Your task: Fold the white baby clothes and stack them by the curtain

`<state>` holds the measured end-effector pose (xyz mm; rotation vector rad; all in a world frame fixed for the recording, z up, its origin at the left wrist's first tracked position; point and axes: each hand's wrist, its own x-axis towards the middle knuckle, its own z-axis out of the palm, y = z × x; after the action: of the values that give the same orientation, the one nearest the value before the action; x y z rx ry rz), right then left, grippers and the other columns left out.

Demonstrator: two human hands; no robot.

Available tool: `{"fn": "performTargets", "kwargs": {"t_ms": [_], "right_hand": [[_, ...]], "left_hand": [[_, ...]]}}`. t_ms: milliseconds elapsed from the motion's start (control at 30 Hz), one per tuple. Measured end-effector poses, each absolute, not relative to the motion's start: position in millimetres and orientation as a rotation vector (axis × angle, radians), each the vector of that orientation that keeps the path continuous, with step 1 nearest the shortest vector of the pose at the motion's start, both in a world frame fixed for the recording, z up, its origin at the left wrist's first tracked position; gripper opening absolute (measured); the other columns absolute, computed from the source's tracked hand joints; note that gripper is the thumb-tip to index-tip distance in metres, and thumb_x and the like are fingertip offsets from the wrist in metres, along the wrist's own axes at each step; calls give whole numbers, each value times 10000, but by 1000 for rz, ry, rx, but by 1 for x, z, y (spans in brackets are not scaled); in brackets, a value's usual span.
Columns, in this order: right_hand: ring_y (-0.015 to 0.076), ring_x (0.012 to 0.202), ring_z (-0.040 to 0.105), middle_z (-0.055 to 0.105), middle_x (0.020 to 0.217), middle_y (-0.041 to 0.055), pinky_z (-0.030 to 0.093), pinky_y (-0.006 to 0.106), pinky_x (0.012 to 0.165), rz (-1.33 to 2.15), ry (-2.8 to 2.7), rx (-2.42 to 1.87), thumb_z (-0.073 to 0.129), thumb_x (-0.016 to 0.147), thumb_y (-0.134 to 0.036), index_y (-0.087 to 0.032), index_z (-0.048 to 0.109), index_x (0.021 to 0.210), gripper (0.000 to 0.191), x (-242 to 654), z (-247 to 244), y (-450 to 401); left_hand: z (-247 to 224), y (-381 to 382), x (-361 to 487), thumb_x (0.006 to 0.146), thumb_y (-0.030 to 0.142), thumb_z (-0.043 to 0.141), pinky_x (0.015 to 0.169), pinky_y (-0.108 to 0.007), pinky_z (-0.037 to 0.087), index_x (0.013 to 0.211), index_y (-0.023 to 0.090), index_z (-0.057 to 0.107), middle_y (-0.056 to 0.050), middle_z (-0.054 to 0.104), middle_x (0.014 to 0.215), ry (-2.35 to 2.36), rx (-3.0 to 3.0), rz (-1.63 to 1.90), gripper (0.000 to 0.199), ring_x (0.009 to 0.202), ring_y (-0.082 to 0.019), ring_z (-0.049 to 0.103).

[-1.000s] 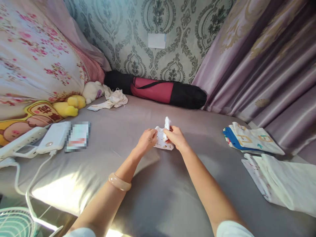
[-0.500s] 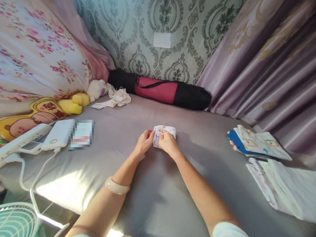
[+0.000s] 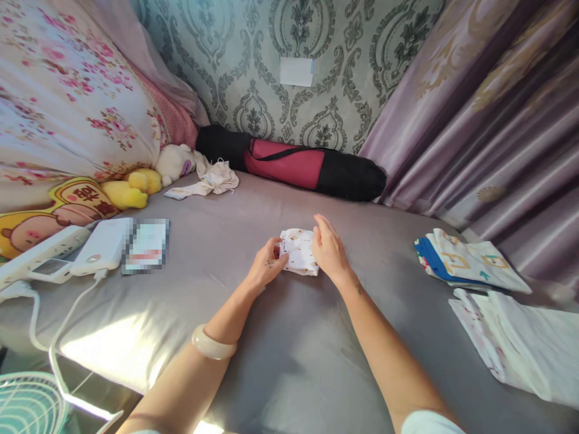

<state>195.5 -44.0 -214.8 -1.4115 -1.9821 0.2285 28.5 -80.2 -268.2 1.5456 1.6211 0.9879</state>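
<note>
A small folded white cloth [image 3: 299, 252] with a scattered print lies on the grey bed sheet [image 3: 312, 349], in the middle of the view. My left hand [image 3: 268, 263] grips its left edge, thumb on top and fingers curled at the side. Along the right edge stands my right hand [image 3: 332, 248], its fingers stretched out and pointing away from me, the palm side against the cloth. What kind of garment or cloth it is, the folds do not show.
Folded printed cloths [image 3: 474, 259] and white cloths [image 3: 520, 343] lie at the right. A black and red long bag [image 3: 289, 163] rests by the wall. At left are a power strip [image 3: 49, 253], a white power bank [image 3: 103, 244], plush toys [image 3: 131, 188] and a crumpled cloth [image 3: 212, 178].
My right hand has let go of the cloth's top and moved right to its edge, fingers straightened. More of the printed top shows. My left hand stays at the left edge.
</note>
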Motion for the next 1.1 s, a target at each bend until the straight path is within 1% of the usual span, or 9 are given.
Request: {"fn": "performTargets", "kwargs": {"t_ms": [67,133,267,433,567,633,733,833,1100], "right_hand": [[227,1431,246,367,1508,148,185,445,1166,114,-2133,-1411,270,968,-250,-86,404,1422,501,189,-226,-46],[249,1444,204,335,1521,164,121,462,1172,92,-2274,-1481,279,977,-299,-56,371,1441,531,181,-242,-47],[273,1406,292,383,1488,192,153,433,1160,152,-2419,-1612,283,979,-331,-12,387,1424,558,174,-266,-48],[283,1416,267,350,1509,187,154,442,1160,214,-2465,-1629,268,982,-358,-21,366,1438,576,178,-265,-41],[263,1430,247,310,1533,164,166,445,1160,429,-2457,-1633,198,993,-376,-55,337,1460,583,184,-253,-34],[246,1446,204,279,1548,154,141,449,1167,414,-2392,-1621,165,996,-369,-59,302,1476,588,184,-245,-34],[244,1462,132,230,1563,161,75,458,1177,184,-2317,-1551,187,992,-351,-31,268,1484,593,176,-237,-42],[252,1466,106,212,1565,172,60,454,1178,60,-2348,-1486,222,989,-364,-18,267,1483,605,160,-243,-55],[268,1450,183,237,1554,187,113,434,1180,341,-2521,-1451,272,984,-377,-20,326,1461,598,151,-263,-59]], "left_hand": [[-270,-79,28,773,275,564,660,-257,450,1210,176,510,4,631,820,1610,1545,1003,451,682,-132,558],[-271,-78,28,778,263,561,666,-255,456,1198,176,521,3,635,818,1616,1540,1026,430,681,-131,565],[-273,-77,27,792,213,535,712,-260,473,1138,158,565,-40,658,892,1674,1525,1057,352,745,-144,601],[-272,-75,24,842,186,455,815,-315,476,1126,146,572,-87,676,983,1782,1431,1070,309,869,-184,623],[-267,-76,23,854,159,425,880,-335,461,1128,154,572,-98,680,1025,1804,1377,1075,311,964,-201,623],[-265,-77,22,851,145,416,886,-334,461,1129,150,569,-100,680,1027,1802,1354,1082,317,961,-199,627],[-265,-77,21,847,140,407,881,-328,467,1122,151,569,-98,682,1015,1801,1334,1107,319,942,-193,634],[-267,-76,20,847,147,401,882,-331,470,1118,149,573,-97,683,1002,1809,1320,1148,321,938,-193,635],[-271,-74,20,837,158,400,880,-345,476,1102,152,589,-95,684,983,1798,1304,1183,325,933,-196,632]]}}
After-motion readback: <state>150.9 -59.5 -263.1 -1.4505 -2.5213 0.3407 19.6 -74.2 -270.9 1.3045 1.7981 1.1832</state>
